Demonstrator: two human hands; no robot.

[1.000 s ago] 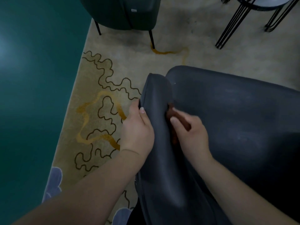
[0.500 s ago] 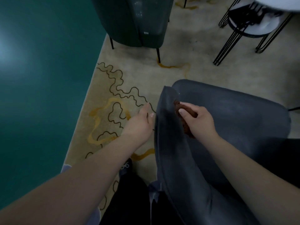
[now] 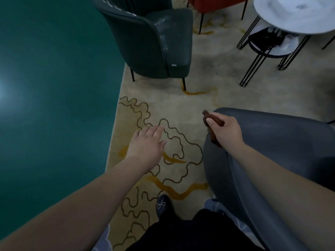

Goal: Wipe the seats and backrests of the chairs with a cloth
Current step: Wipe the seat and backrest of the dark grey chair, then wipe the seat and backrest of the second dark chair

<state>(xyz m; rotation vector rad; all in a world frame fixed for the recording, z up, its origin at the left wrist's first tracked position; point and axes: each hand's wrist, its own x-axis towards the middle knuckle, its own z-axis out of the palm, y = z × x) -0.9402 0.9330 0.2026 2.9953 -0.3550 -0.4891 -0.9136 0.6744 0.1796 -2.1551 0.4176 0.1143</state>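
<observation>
Holding: my right hand [image 3: 224,131] grips cloth [image 3: 211,126] at grey chair [image 3: 272,142] edge
Left hand [image 3: 146,144]: released, flat
Risk: unbraced chair may shift

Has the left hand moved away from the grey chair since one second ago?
Yes. The left hand has let go of the grey chair and moved left, over the rug.

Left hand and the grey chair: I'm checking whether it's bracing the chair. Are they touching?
Apart. The head view shows the left hand open over the rug, with patterned carpet visible between it and the grey chair.
</observation>
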